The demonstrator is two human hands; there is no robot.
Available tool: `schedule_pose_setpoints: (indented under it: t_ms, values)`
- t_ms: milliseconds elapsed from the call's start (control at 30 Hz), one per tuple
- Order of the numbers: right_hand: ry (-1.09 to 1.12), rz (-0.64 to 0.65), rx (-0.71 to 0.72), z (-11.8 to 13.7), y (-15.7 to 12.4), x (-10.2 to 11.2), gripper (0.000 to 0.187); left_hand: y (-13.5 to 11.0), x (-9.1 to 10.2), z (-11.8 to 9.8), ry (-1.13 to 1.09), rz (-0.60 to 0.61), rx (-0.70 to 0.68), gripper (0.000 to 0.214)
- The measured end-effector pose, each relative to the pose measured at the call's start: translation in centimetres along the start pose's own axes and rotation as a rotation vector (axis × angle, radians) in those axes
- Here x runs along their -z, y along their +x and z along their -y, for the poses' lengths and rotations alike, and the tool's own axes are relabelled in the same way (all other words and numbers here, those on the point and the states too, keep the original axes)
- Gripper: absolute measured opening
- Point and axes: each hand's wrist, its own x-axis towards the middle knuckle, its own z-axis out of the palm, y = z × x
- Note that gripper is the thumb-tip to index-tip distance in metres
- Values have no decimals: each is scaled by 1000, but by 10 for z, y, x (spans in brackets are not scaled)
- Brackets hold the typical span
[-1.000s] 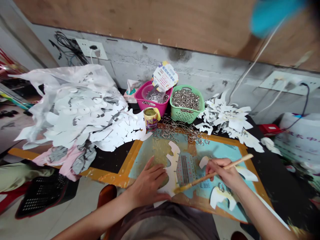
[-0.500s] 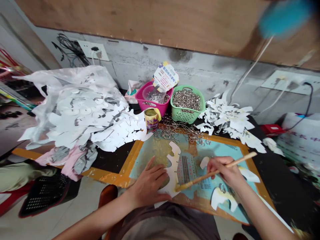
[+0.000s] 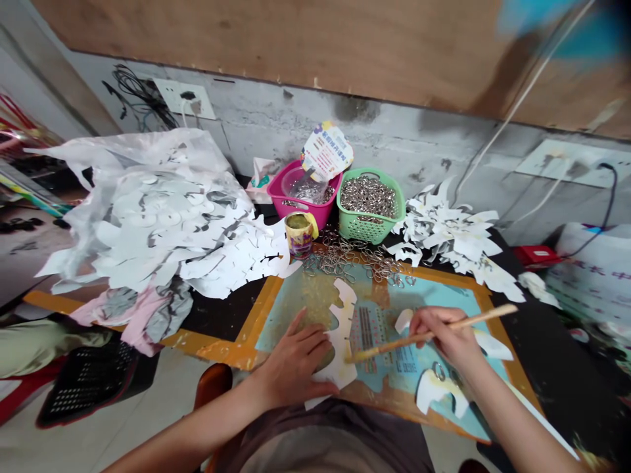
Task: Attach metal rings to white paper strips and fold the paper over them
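Note:
My left hand point(image 3: 294, 364) lies flat, fingers spread, pressing down a white cut-out card point(image 3: 342, 328) on the blue work board point(image 3: 315, 299). My right hand point(image 3: 446, 338) grips a wooden-handled brush point(image 3: 428, 335), with its bristle end touching the board beside the white card's right edge. A printed patch point(image 3: 369, 325) lies just right of the bristles. Another white cut-out with a metal ring point(image 3: 438, 387) rests under my right wrist.
A big heap of white cut-outs point(image 3: 162, 230) in plastic fills the left. A small glue pot point(image 3: 300, 233), a pink basket point(image 3: 305, 194) and a green basket of metal rings point(image 3: 369, 203) stand behind the board, loose rings point(image 3: 355, 259) in front. More cut-outs point(image 3: 453, 236) lie at right.
The brush has shifted slightly up and its handle has levelled out, with the bristles staying by the card's edge. My left hand has stayed pressed on the card.

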Motion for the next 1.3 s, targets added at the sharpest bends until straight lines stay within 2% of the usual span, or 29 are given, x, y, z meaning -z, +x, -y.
schedule_pose_setpoints:
  t_ms: [33, 67, 167, 200, 333, 367, 500, 600, 733, 800, 900, 1033, 1167, 1300]
  values:
    - [-6, 47, -18, -1, 0, 0, 44, 0, 0, 0, -4, -2, 2, 55]
    - [-24, 39, -22, -1, 1, -1, 43, 0, 0, 0, -8, -7, 4, 55]
    - [-73, -200, 41, -4, 4, -1, 39, 0, 1, 0, -6, -6, -1, 54]
    - [-68, -230, 51, -4, 5, -1, 39, 0, 1, 0, 0, -3, -6, 54]
    - [-41, -101, -16, -5, 12, -2, 40, 1, 1, 0, 11, -6, -11, 54]
    - [-56, -133, -13, -5, 14, -3, 40, 1, 1, 0, 8, -7, -9, 54]
    - [-168, -394, 94, 0, 22, -7, 39, 2, 2, -2, 0, -7, 3, 53]
    - [-207, -466, 163, 8, 32, -7, 34, 1, 2, -2, -12, -10, -4, 52]
    - [8, -530, 240, 34, 65, -9, 23, 1, 0, -1, -33, -14, 18, 52]
    - [128, -487, 275, 54, 87, -16, 24, 0, 0, -1, -38, -13, 19, 53]
    - [142, -346, 353, 88, 121, -35, 19, -1, -1, 0, -26, -19, 12, 55]
    - [-1, -218, 443, 122, 160, -74, 15, -2, -3, 0, -14, -34, 2, 56]
    - [-287, -139, 406, 134, 188, -116, 20, -3, -4, 0, -10, -29, 16, 55]
    - [-590, -54, 429, 126, 209, -150, 20, -3, -4, 0, -15, -34, 14, 55]
